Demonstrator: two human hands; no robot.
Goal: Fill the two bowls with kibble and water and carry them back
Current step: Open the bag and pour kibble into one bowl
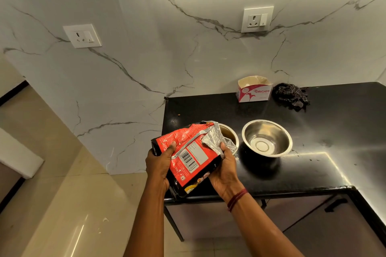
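Left hand (159, 161) wrapped around the lower, folded end of the red kibble bag (188, 156), thumb pressed across the printed face, fingers hidden underneath. Right hand (224, 165) pinching the crumpled silver mouth of the bag between thumb and fingers, palm up under the pack. Bag tilted, mouth aimed away from the body and hanging over the near bowl (230, 134) just beyond the right hand's fingertips; most of that bowl hidden behind the foil, contents not readable. Second bowl (267, 137) just to the right of the first, beyond and right of the right hand, steel, upright, apparently empty and dry.

Probably the kibble pour, early in the task, with water and the carry back still to do. For a clean pour: mouth kept pinched into a narrow spout, centred over the bowl and low to the rim; lower end raised slowly by the left hand; gentle shaking rather than a sudden tip, since loose foil can dump all at once and steel bowls slide on the glossy black counter (313, 173).

Farther off beyond both hands, against the marble wall: an open tissue box (254, 92), and a dark checked cloth (292, 96) beside it.
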